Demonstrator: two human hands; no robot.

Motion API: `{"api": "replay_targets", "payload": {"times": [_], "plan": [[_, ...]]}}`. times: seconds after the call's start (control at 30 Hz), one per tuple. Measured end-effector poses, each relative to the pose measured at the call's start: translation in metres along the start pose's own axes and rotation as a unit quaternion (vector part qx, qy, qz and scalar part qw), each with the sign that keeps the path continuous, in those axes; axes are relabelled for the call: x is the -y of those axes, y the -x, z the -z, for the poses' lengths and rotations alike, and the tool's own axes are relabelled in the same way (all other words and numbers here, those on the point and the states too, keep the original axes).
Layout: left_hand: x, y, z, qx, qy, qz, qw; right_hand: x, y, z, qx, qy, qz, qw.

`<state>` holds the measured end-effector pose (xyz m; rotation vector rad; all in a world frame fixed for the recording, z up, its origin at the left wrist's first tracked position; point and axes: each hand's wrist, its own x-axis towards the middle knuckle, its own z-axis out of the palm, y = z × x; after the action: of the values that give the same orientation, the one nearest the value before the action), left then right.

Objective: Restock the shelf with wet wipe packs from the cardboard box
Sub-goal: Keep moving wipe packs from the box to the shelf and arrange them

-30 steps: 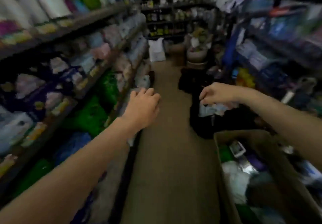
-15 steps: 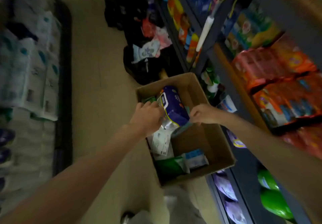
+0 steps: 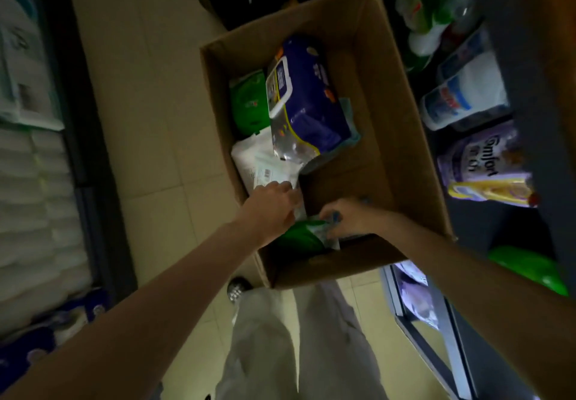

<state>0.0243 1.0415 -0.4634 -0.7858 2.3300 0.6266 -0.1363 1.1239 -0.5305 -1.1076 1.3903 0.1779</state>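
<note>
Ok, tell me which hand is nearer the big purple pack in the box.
Left. The left hand sits just below the purple pack; the right hand is lower, further right.

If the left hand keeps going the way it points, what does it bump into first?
Probably the white pack: the left hand points up the cardboard box towards it, fingertips already at its near edge. Depth is unclear.

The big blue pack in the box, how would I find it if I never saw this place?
Find the open cardboard box on the floor between the shelves. The blue pack lies on top of the pile inside, at the far end. It alone is dark blue, with a white-rimmed lid, beside a green pack.
</note>
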Motion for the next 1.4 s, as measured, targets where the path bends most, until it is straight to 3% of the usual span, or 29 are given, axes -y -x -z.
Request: {"api": "replay_targets", "payload": {"times": [0.2,0.37,0.5,0.6,0.7,0.77,0.83,0.93,1.0,1.03,1.07,1.13,1.17,1.27,1.4], "plan": [[0.011,0.000,-0.006,-0.032,0.023,0.013,0.999,0.010,-0.018,-0.017,-0.070,0.039,-0.013,0.997],[0.021,-0.001,0.003,-0.092,0.069,0.069,0.991,0.002,-0.022,-0.023,-0.040,0.136,-0.042,0.989],[0.022,0.000,-0.003,-0.107,0.079,0.060,0.989,0.001,-0.021,-0.036,-0.058,0.119,-0.028,0.991],[0.018,0.008,-0.007,-0.082,0.110,0.017,0.990,0.013,-0.012,-0.020,-0.096,0.063,0.032,0.993],[0.013,0.010,-0.001,-0.003,0.213,0.011,0.977,0.038,0.012,0.029,-0.123,-0.001,0.113,0.986],[0.012,0.009,0.010,0.066,0.330,0.030,0.941,0.060,0.035,0.061,-0.118,-0.084,0.141,0.979],[0.014,0.007,0.023,0.080,0.420,0.032,0.903,0.074,0.054,0.081,-0.129,-0.164,0.159,0.965],[0.026,0.008,0.046,0.063,0.427,0.022,0.902,0.070,0.056,0.081,-0.169,-0.370,0.163,0.899],[0.039,0.010,0.053,0.046,0.399,0.035,0.915,0.053,0.045,0.067,-0.166,-0.481,0.102,0.855],[0.046,0.011,0.054,0.033,0.385,0.048,0.921,0.042,0.035,0.055,-0.159,-0.465,0.057,0.869],[0.051,0.011,0.052,0.022,0.373,0.060,0.925,0.029,0.022,0.042,-0.148,-0.399,0.004,0.905],[0.055,0.010,0.045,0.006,0.339,0.077,0.937,0.007,-0.005,0.016,-0.121,-0.190,-0.077,0.971],[0.055,0.009,0.040,-0.001,0.317,0.077,0.945,-0.001,-0.019,0.004,-0.103,-0.086,-0.093,0.987],[0.048,0.003,0.028,-0.027,0.294,0.073,0.953,-0.010,-0.047,-0.022,-0.012,0.102,-0.102,0.990],[0.045,0.002,0.022,-0.044,0.286,0.087,0.953,0.001,-0.054,-0.029,-0.004,0.151,-0.094,0.984]]}}
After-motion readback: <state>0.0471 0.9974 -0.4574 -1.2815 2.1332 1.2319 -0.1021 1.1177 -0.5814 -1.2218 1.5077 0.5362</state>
